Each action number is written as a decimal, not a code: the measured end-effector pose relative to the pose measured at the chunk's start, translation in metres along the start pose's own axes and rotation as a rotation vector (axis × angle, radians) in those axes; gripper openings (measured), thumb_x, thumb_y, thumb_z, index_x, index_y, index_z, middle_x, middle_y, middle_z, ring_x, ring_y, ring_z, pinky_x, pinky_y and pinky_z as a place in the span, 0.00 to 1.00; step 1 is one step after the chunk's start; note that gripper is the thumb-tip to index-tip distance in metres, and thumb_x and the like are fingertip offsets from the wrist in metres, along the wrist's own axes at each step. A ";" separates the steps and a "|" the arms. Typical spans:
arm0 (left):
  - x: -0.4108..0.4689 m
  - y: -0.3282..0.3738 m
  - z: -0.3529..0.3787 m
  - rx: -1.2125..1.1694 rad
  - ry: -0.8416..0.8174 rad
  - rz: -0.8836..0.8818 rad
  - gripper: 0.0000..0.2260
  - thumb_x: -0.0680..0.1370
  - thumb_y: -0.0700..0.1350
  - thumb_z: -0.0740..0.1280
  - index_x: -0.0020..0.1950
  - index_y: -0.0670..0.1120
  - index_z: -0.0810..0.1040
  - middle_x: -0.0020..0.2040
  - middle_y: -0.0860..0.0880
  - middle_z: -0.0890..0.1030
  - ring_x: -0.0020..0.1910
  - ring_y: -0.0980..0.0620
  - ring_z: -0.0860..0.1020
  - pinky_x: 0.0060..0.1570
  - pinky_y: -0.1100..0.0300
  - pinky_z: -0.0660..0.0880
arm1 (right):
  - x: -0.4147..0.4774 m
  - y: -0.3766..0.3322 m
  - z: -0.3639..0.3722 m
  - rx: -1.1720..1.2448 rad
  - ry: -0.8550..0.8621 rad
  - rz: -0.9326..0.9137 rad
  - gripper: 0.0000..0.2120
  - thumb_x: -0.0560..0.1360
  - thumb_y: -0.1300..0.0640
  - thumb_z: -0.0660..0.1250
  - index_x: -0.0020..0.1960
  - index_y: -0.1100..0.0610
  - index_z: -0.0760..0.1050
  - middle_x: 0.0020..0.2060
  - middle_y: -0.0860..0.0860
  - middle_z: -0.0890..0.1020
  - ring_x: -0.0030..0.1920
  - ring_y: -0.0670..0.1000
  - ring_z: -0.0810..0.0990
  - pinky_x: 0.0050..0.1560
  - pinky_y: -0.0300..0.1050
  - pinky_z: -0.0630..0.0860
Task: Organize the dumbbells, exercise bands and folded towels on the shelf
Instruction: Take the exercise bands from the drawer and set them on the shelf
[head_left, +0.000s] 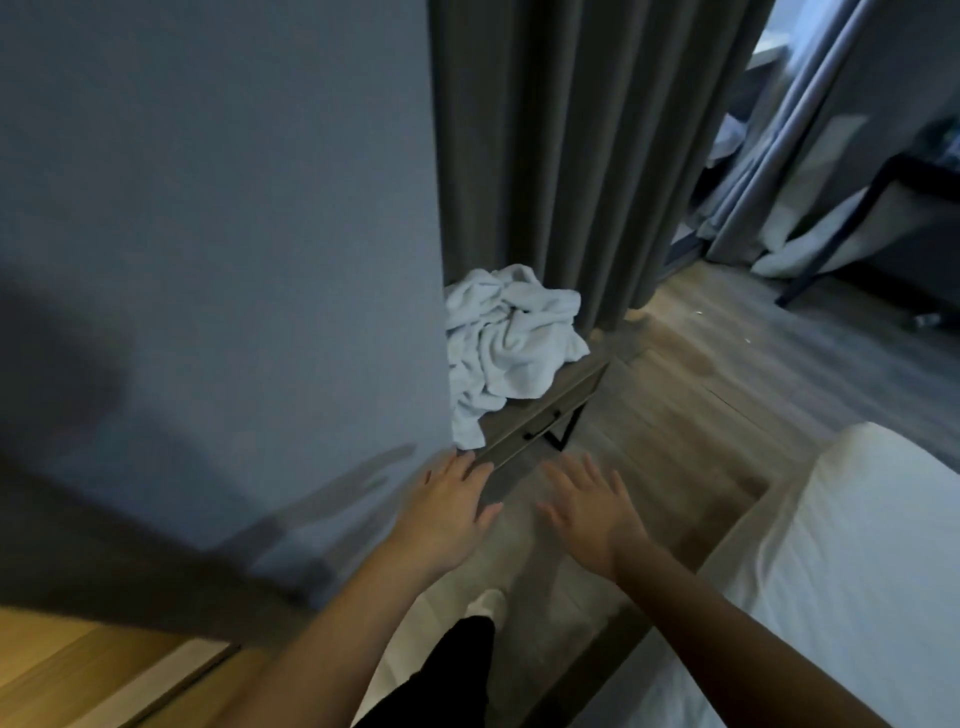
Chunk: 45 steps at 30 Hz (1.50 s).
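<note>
Both grips open and empty, the left hand (449, 512) and right hand (589, 514) reach toward the crumpled white terry towel (511, 348) heaped on the wall-side edge of the low grey wooden table (563, 382); probably the next move is gathering this loose cloth for folding.

white towel (506, 343), grey curtain (566, 156), blue-grey wall (218, 208), black trouser leg (447, 670)

No readable text anywhere.
The white towel (511, 338), the side table (545, 410) under it and the wall (208, 208) at left carry no lettering, labels or numbers.
</note>
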<state>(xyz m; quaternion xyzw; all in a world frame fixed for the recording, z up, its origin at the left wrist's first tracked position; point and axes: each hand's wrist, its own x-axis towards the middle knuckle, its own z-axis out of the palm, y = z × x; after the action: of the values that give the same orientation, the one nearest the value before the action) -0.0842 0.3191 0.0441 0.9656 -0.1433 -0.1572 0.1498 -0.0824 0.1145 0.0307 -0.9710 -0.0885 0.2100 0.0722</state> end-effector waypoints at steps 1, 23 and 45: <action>0.019 0.002 0.002 0.003 -0.014 0.012 0.26 0.83 0.56 0.56 0.79 0.49 0.57 0.79 0.47 0.56 0.78 0.47 0.52 0.75 0.51 0.53 | 0.012 0.010 -0.002 0.010 0.001 0.022 0.29 0.82 0.41 0.47 0.80 0.48 0.45 0.79 0.52 0.47 0.79 0.57 0.42 0.76 0.61 0.45; 0.359 -0.016 0.150 0.270 -0.239 -0.031 0.27 0.80 0.54 0.57 0.78 0.49 0.58 0.79 0.43 0.54 0.78 0.43 0.52 0.73 0.45 0.58 | 0.269 0.193 0.073 0.092 -0.261 0.079 0.29 0.83 0.43 0.50 0.79 0.49 0.45 0.79 0.55 0.43 0.78 0.59 0.41 0.75 0.63 0.44; 0.415 -0.120 0.254 0.432 0.010 0.033 0.50 0.64 0.61 0.76 0.77 0.42 0.56 0.78 0.35 0.54 0.78 0.37 0.43 0.64 0.27 0.57 | 0.408 0.206 0.200 -0.035 -0.413 -0.134 0.32 0.82 0.43 0.53 0.78 0.43 0.38 0.79 0.47 0.39 0.74 0.61 0.60 0.66 0.60 0.66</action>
<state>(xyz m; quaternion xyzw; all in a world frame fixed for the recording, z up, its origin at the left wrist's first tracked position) 0.2330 0.2327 -0.3344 0.9735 -0.1886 -0.1155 -0.0573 0.2280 0.0173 -0.3475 -0.9004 -0.1692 0.3978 0.0494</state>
